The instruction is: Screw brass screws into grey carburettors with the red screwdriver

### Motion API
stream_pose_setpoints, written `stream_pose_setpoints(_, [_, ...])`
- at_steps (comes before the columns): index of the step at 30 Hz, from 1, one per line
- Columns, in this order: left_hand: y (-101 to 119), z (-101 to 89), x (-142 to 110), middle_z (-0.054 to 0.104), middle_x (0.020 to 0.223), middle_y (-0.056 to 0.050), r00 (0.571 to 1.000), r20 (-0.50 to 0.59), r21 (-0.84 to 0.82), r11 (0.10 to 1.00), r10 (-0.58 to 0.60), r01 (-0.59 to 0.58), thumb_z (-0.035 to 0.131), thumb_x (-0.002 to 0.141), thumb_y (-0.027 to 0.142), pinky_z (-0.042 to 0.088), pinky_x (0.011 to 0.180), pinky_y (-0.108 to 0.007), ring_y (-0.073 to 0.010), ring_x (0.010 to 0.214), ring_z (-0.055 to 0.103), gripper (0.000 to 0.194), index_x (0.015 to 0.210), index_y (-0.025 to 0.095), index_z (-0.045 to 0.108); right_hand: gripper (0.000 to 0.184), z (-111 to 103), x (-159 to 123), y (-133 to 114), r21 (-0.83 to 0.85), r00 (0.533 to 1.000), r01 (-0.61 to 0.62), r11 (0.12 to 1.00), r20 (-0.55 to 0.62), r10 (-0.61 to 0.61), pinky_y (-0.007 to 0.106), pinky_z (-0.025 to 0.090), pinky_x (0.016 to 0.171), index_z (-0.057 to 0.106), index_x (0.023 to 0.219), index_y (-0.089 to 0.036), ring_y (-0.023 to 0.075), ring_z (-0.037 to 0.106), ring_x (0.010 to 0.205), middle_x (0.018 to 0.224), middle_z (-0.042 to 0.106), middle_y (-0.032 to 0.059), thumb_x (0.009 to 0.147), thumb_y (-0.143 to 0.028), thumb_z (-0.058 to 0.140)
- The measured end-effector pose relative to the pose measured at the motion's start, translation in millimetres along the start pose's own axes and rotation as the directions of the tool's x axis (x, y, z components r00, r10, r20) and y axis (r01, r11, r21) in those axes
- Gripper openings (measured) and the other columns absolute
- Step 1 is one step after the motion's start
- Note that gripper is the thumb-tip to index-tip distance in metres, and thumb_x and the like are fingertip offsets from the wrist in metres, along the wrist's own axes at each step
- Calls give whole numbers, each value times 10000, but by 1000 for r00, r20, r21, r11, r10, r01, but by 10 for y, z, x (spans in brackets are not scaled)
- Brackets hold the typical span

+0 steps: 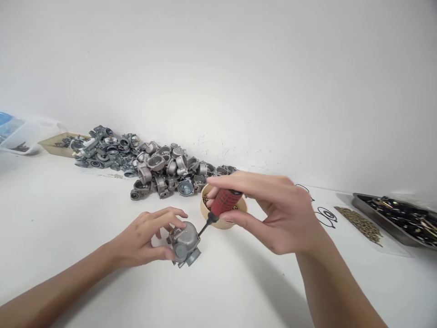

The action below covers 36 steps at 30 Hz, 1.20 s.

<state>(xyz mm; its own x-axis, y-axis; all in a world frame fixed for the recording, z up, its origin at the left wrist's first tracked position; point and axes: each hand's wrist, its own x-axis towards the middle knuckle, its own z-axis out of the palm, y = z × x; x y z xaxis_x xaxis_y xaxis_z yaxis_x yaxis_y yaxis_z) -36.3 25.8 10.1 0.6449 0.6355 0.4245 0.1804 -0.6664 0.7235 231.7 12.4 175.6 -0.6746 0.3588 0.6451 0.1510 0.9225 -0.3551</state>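
Note:
A grey metal carburetor [186,239] rests on the white table, its rounded bowl facing up. My left hand [150,237] grips it from the left, with the thumb low and the fingers over the top. In my right hand [273,214] is a screwdriver [225,203] with a red and black handle, held between thumb and fingers. Its shaft slants down to the left, and the tip meets a brass-coloured screw at the carburetor's right edge. Behind the screwdriver stands a round, pale yellow bowl [205,210] of small brass-coloured parts, partly hidden by the hand.
Metal bowls [170,166] and grey carburetor bodies [109,150] are heaped along the wall. Far left are a tan tray [54,145] and a clear plastic bin [23,136]. To the right lie black rings [327,216], a brass-coloured pile [360,224] and a metal tray [385,223] of dark parts.

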Motion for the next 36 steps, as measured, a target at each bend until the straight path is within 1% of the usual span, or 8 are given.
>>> stream_pose_setpoints(4, [44, -3, 14, 657, 1300, -109, 995, -80, 48, 997, 65, -61, 462, 1107, 439, 550, 585, -234, -108, 650, 668, 280, 1172, 238, 645, 533, -116, -31, -41, -54, 983, -2, 999, -184, -8, 375, 648, 724, 690, 1355, -280, 212, 731, 838, 941, 766, 44, 870, -71, 760])
stream_pose_setpoints(8, [103, 10, 52, 631, 985, -59, 986, -130, 144, 986, 107, -88, 497, 1079, 254, 471, 529, -237, -91, 557, 513, 172, 980, 203, 628, 498, -189, -55, -101, -115, 957, -23, 993, -288, -11, 376, 613, 588, 722, 1306, -308, 220, 715, 735, 896, 746, 46, 852, -120, 799])
stream_pose_setpoints(13, [118, 49, 62, 588, 1198, -96, 974, -203, 191, 980, 95, -55, 573, 1026, 225, 534, 694, -311, -172, 805, 623, 53, 994, 222, 615, 503, -128, -14, -134, -92, 976, -11, 996, -220, -10, 389, 622, 644, 715, 1311, -291, 225, 723, 776, 877, 763, 44, 854, -95, 789])
stream_pose_setpoints(17, [117, 32, 64, 586, 1305, -95, 987, -118, 117, 988, 111, -97, 557, 1049, 243, 546, 888, -378, -229, 1020, 657, 129, 1155, 268, 627, 488, -17, 48, -139, -19, 985, 50, 999, -166, -52, 362, 602, 655, 721, 1300, -224, 205, 712, 773, 840, 764, 41, 843, -80, 811])
stream_pose_setpoints(22, [148, -17, 68, 586, 1253, -71, 999, 19, 90, 995, 51, -53, 728, 958, 400, 548, 760, -325, -206, 908, 649, 320, 1216, 287, 577, 431, 123, 83, -110, 28, 992, 54, 998, -118, -51, 321, 595, 668, 717, 1285, -194, 166, 701, 756, 839, 763, 34, 874, -96, 802])
stream_pose_setpoints(25, [151, -5, 67, 559, 1247, -73, 999, 7, 145, 989, 42, -43, 795, 896, 425, 526, 672, -302, -170, 787, 607, 416, 1188, 273, 541, 395, 172, 76, -79, 21, 994, 30, 999, -107, -28, 322, 599, 704, 719, 1262, -229, 163, 709, 776, 841, 767, 23, 890, -118, 793])
stream_pose_setpoints(29, [141, 24, 77, 559, 1315, -62, 999, 28, 96, 995, 15, -18, 776, 916, 339, 509, 610, -264, -123, 699, 575, 390, 1192, 285, 505, 371, 189, 62, -52, 17, 996, 15, 1000, -93, -13, 318, 592, 729, 715, 1248, -239, 145, 697, 763, 836, 761, 8, 903, -115, 773])
stream_pose_setpoints(36, [141, 23, 92, 632, 1240, -32, 999, 48, 48, 999, -18, 16, 727, 944, 284, 493, 618, -252, -129, 694, 560, 303, 1153, 283, 509, 408, 170, 51, -48, -33, 997, 10, 999, -73, -13, 318, 583, 704, 692, 1277, -270, 153, 693, 782, 869, 765, 8, 904, -119, 766])
